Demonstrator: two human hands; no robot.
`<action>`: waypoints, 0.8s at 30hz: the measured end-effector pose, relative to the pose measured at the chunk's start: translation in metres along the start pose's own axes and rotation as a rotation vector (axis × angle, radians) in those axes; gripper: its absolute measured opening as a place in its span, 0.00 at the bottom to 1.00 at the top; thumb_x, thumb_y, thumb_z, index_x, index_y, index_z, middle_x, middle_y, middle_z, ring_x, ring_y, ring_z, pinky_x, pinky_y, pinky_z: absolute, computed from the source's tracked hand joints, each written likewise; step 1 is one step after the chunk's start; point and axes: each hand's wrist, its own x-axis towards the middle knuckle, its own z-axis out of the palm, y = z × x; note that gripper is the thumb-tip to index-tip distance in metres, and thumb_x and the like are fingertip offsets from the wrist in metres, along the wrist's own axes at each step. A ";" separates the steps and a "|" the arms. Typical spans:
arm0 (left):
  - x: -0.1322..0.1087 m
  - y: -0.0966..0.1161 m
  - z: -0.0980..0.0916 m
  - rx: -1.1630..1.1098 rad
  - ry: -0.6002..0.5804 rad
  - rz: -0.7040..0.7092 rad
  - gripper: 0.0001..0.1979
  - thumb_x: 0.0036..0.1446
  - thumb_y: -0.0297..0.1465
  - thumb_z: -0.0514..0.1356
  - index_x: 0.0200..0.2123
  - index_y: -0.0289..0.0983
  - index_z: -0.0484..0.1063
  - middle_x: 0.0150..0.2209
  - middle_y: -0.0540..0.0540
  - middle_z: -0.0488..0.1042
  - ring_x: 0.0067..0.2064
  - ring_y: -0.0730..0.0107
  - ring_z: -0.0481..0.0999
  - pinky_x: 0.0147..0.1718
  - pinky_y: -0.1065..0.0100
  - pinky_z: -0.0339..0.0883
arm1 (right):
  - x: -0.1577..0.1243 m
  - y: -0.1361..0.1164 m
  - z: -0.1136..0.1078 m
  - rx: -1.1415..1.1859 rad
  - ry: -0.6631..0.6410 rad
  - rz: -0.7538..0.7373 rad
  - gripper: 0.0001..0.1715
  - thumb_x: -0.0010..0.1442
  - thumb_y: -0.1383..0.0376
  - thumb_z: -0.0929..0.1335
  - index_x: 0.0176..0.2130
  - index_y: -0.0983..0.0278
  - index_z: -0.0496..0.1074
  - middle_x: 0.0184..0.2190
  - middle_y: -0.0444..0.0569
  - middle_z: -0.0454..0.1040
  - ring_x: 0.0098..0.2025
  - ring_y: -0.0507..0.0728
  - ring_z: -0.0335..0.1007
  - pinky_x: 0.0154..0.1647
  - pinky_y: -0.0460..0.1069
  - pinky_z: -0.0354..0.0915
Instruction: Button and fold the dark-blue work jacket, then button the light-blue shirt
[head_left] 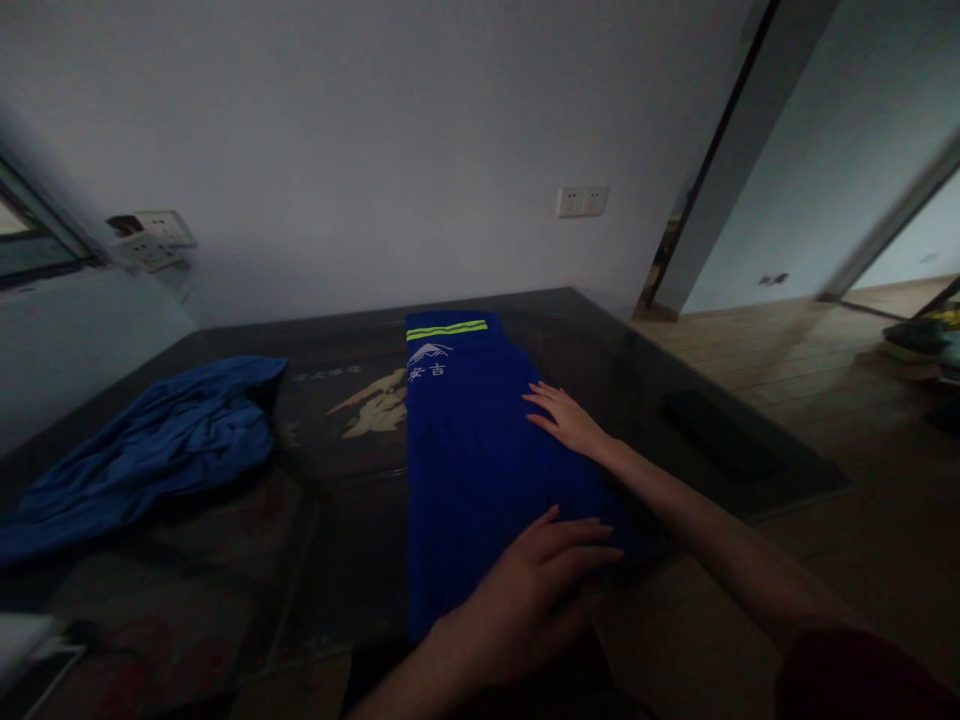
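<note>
A dark blue garment [465, 450], folded into a long strip with two yellow-green stripes and white lettering at its far end, lies flat on a dark glass-topped table [337, 500]. My left hand [540, 590] rests palm down on the near right part of the strip, fingers stretched out and pointing right. Farther along, my right hand [566, 418] lies flat on the strip's right edge with its fingers spread. Neither hand grips anything.
A crumpled lighter blue cloth [150, 440] lies on the table's left side. A dark flat object [716, 435] sits near the table's right edge. Behind stands a white wall with sockets [582, 201]; wooden floor and a doorway are to the right.
</note>
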 end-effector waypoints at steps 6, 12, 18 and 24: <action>-0.089 -0.052 -0.069 0.231 0.256 -0.317 0.17 0.64 0.29 0.48 0.50 0.42 0.71 0.49 0.46 0.75 0.53 0.66 0.72 0.54 0.61 0.66 | -0.075 -0.005 -0.053 -0.005 0.052 -0.207 0.16 0.65 0.65 0.62 0.51 0.59 0.71 0.54 0.50 0.70 0.56 0.57 0.65 0.56 0.58 0.65; -0.135 -0.102 -0.084 0.617 0.179 -0.274 0.19 0.61 0.30 0.52 0.56 0.45 0.67 0.56 0.45 0.69 0.56 0.59 0.69 0.53 0.56 0.67 | -0.143 0.003 -0.078 -0.298 0.121 -0.213 0.26 0.63 0.70 0.62 0.60 0.59 0.63 0.53 0.51 0.71 0.54 0.59 0.68 0.57 0.61 0.64; -0.126 -0.104 -0.080 0.808 -0.009 0.038 0.27 0.62 0.23 0.50 0.62 0.47 0.57 0.61 0.45 0.63 0.62 0.60 0.61 0.59 0.51 0.57 | -0.156 -0.012 -0.063 -0.354 0.076 -0.441 0.27 0.63 0.74 0.60 0.59 0.60 0.64 0.54 0.51 0.71 0.56 0.58 0.66 0.57 0.58 0.64; -0.108 -0.108 -0.075 0.718 -0.104 0.193 0.24 0.64 0.23 0.50 0.61 0.44 0.59 0.59 0.46 0.66 0.61 0.64 0.62 0.63 0.51 0.51 | -0.146 -0.014 -0.050 -0.298 -0.050 -0.512 0.26 0.64 0.74 0.60 0.59 0.58 0.63 0.57 0.49 0.68 0.58 0.56 0.65 0.56 0.57 0.66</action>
